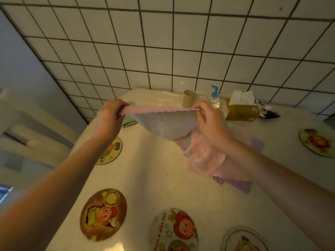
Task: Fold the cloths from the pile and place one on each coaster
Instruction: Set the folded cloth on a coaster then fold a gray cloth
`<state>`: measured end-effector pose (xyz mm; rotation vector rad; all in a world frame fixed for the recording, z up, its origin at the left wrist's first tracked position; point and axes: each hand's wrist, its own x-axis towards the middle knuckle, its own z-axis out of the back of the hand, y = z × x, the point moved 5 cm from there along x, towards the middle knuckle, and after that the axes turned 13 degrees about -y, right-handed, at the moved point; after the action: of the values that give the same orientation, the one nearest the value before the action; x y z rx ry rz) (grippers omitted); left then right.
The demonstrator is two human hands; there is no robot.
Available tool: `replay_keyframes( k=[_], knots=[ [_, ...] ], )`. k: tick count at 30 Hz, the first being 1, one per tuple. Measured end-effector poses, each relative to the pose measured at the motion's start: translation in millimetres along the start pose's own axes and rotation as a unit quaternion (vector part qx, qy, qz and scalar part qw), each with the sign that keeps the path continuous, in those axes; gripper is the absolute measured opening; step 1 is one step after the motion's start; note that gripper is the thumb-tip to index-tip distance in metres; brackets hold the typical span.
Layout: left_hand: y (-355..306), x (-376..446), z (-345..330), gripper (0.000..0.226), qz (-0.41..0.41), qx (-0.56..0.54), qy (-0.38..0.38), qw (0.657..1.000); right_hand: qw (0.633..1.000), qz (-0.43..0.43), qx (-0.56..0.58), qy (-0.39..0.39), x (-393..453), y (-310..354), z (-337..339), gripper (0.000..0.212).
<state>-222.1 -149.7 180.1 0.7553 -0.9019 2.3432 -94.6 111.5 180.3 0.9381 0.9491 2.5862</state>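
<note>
Fold step in hand. Left hand [108, 116] and right hand [208, 120] each pinch a top corner of a pink scallop-edged microfibre cloth [166, 124], held above the cream counter [159, 178]. Pile of pastel cloths [208, 156] beneath. Next: double it over, then set it on a round cartoon-printed coaster [103, 214].

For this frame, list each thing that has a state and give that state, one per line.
Left hand: pinches the held cloth's left end.
Right hand: pinches its right end.
Held cloth: lifted off the table, stretched between both hands, sagging in the middle.
Cloth pile: unfolded, lying loose on the table.
Brown coaster: bare, no cloth on it.
Pump bottle: upright.
Tissue box: tissue sticking out.
</note>
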Motion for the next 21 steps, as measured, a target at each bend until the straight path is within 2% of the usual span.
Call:
replay_keyframes(
  k=[4, 7, 11, 13, 14, 16, 19, 21],
  knots=[
    [28, -70, 38, 0.022, -0.035, 0.002, 0.062, 0.997, 0.998, 0.011, 0.025, 0.053, -69, 9, -36, 0.013],
    [57, -146, 46, 0.020, -0.016, 0.002, 0.140, 0.990, 0.985, -0.022, 0.009, 0.168, -137, -5, -68, 0.010],
    [78, -240, 48, 0.024, 0.033, 0.011, 0.275, 0.961, 0.948, -0.085, -0.052, 0.304, -216, -19, -88, 0.016],
    [78, -272, 53, 0.025, 0.060, 0.003, 0.332, 0.941, 0.919, -0.090, -0.093, 0.373, -251, -20, -92, 0.019],
    [80, -286, 55, 0.033, 0.075, 0.001, 0.361, 0.930, 0.905, -0.089, -0.109, 0.401, -266, -19, -92, 0.021],
    [82, -306, 57, 0.044, 0.072, -0.007, 0.403, 0.913, 0.891, -0.101, -0.114, 0.428, -290, -19, -90, 0.026],
    [90, -321, 57, 0.022, 0.064, -0.026, 0.454, 0.888, 0.888, -0.076, -0.116, 0.439, -308, -21, -87, 0.020],
    [96, -320, 57, 0.016, 0.093, -0.048, 0.462, 0.881, 0.894, -0.106, -0.095, 0.426, -310, -24, -86, 0.013]
  ],
)
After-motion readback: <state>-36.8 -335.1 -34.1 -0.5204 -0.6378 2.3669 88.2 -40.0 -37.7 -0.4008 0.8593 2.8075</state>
